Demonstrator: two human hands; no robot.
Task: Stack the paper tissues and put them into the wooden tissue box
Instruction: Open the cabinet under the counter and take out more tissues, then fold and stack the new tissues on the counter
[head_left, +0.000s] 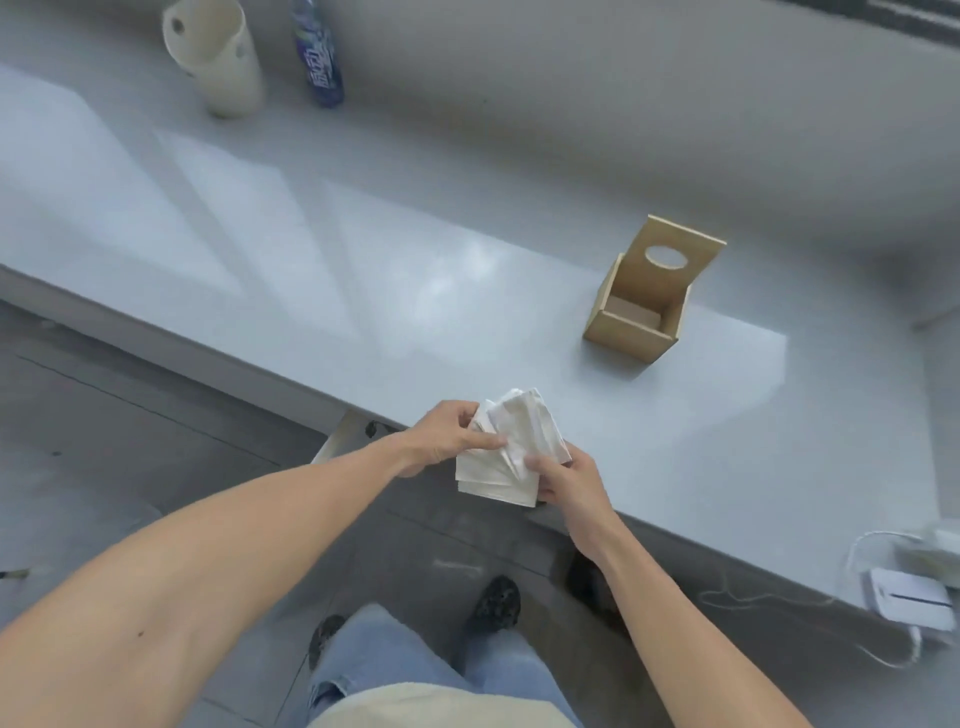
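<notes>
Both my left hand (451, 435) and right hand (563, 479) pinch the fanned paper tissues (511, 453) over the table's (363, 270) near edge, well apart from the open wooden tissue box (641, 312).

Both forearms are bare up to the elbow, and no sleeve, watch, ring or bracelet shows on them. The left hand (451, 435) and the right hand (567, 480) wear no gloves. A small dark mole sits on the left forearm. At the bottom edge, a piece of a pale beige top (441, 709) is visible. Below it, the legs are in light blue jeans (395, 654), a little faded and frayed near the left side. The shoes (496, 603) are dark, black with small grey speckles, and have rounded toes.
</notes>
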